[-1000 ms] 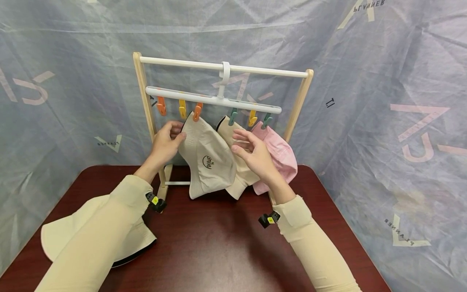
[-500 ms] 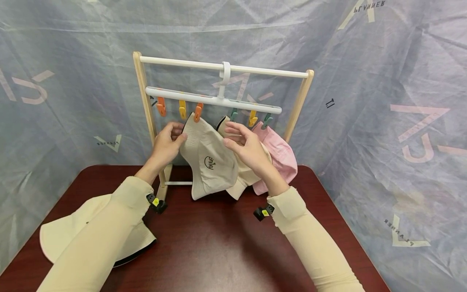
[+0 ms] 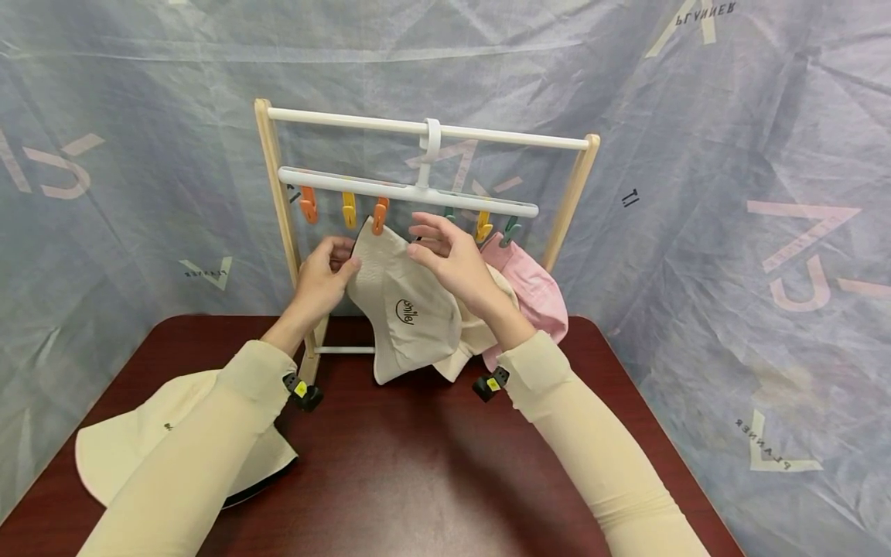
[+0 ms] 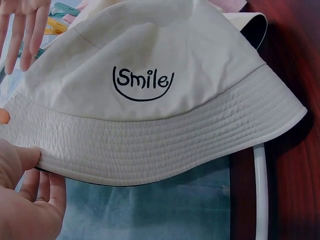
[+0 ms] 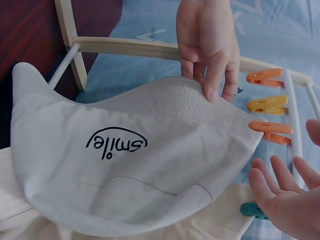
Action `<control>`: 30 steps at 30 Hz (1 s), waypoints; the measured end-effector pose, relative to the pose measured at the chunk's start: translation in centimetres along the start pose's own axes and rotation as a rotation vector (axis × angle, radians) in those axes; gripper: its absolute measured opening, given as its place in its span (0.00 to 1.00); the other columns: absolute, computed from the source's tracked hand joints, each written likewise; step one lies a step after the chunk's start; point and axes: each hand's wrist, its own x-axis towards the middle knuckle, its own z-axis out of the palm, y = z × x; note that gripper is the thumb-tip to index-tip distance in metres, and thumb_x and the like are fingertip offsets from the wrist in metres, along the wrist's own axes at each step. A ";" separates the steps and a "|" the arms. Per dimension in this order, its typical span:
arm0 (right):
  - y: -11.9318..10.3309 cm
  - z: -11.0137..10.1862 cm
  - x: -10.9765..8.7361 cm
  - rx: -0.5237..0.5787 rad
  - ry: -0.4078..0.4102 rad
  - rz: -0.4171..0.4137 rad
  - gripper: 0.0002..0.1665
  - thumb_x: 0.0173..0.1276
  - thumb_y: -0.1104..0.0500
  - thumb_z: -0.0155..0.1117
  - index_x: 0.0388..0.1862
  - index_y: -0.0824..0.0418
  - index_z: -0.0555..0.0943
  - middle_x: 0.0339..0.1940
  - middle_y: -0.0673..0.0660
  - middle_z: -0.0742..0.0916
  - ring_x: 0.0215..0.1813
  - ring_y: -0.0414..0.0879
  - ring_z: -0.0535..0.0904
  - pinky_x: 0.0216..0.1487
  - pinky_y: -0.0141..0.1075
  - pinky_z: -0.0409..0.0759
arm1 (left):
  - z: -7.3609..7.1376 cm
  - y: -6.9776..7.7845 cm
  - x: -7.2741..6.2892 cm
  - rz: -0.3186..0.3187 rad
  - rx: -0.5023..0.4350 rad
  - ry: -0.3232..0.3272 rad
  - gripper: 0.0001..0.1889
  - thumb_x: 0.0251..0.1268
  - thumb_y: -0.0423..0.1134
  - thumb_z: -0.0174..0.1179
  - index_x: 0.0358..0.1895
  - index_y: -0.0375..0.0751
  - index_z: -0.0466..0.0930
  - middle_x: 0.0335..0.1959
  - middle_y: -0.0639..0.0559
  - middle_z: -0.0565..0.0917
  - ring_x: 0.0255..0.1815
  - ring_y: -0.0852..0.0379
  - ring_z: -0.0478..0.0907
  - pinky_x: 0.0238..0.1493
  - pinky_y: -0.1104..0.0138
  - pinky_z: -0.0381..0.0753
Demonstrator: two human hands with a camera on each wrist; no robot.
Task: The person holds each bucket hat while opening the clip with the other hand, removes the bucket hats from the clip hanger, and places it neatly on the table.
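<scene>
Under the rack's (image 3: 334, 119) bar, the smile hat (image 3: 421, 336) hangs from an orange clip (image 3: 379, 216); the left hand (image 3: 322, 272) pinches its brim (image 4: 125, 147), the right hand (image 3: 455, 261) curves loosely, gripping nothing. Tugging could slip the clip.

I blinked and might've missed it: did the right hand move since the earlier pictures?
Yes. In the head view, against the white top rod, the right hand has moved left and up, closer to the orange clip on the Smile hat.
</scene>
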 end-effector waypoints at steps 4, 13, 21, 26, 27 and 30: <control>-0.4 0.3 0.6 0.025 -0.007 0.019 0.32 0.80 0.58 0.66 0.80 0.54 0.71 0.72 0.60 0.82 0.72 0.52 0.79 0.72 0.45 0.77 | 0.1 0.0 -0.1 -0.012 -0.002 0.000 0.18 0.83 0.38 0.59 0.68 0.38 0.75 0.57 0.38 0.81 0.56 0.45 0.78 0.56 0.58 0.76; -0.6 1.2 2.7 0.033 -0.004 0.062 0.35 0.80 0.57 0.66 0.81 0.61 0.68 0.74 0.63 0.80 0.74 0.52 0.77 0.73 0.43 0.77 | 0.3 -0.1 -0.3 -0.009 -0.019 -0.007 0.19 0.83 0.40 0.58 0.69 0.37 0.74 0.58 0.38 0.80 0.58 0.43 0.78 0.58 0.55 0.77; -0.2 1.9 4.0 0.052 -0.008 0.114 0.35 0.82 0.53 0.64 0.82 0.60 0.68 0.74 0.60 0.80 0.74 0.51 0.77 0.73 0.43 0.75 | 0.4 0.1 -0.5 -0.028 -0.036 -0.008 0.19 0.83 0.39 0.59 0.69 0.38 0.74 0.59 0.37 0.80 0.60 0.41 0.78 0.61 0.52 0.77; 0.0 2.3 4.7 0.078 -0.007 0.132 0.34 0.82 0.52 0.64 0.81 0.59 0.69 0.74 0.59 0.81 0.74 0.49 0.77 0.76 0.46 0.72 | 0.4 0.2 -0.6 -0.036 -0.042 -0.018 0.19 0.83 0.39 0.59 0.69 0.38 0.73 0.60 0.37 0.79 0.61 0.41 0.77 0.63 0.50 0.77; 0.0 2.3 4.8 0.082 -0.004 0.133 0.33 0.82 0.51 0.64 0.81 0.59 0.70 0.74 0.58 0.80 0.74 0.49 0.76 0.77 0.45 0.71 | 0.4 0.2 -0.6 -0.037 -0.044 -0.018 0.19 0.83 0.40 0.59 0.69 0.38 0.73 0.60 0.37 0.79 0.61 0.41 0.77 0.63 0.50 0.77; 0.1 2.4 5.1 0.094 0.003 0.137 0.33 0.82 0.50 0.63 0.80 0.58 0.71 0.75 0.57 0.80 0.75 0.47 0.75 0.79 0.45 0.69 | 0.5 0.2 -0.6 -0.041 -0.045 -0.019 0.19 0.83 0.40 0.59 0.70 0.38 0.73 0.60 0.37 0.78 0.61 0.41 0.77 0.62 0.51 0.77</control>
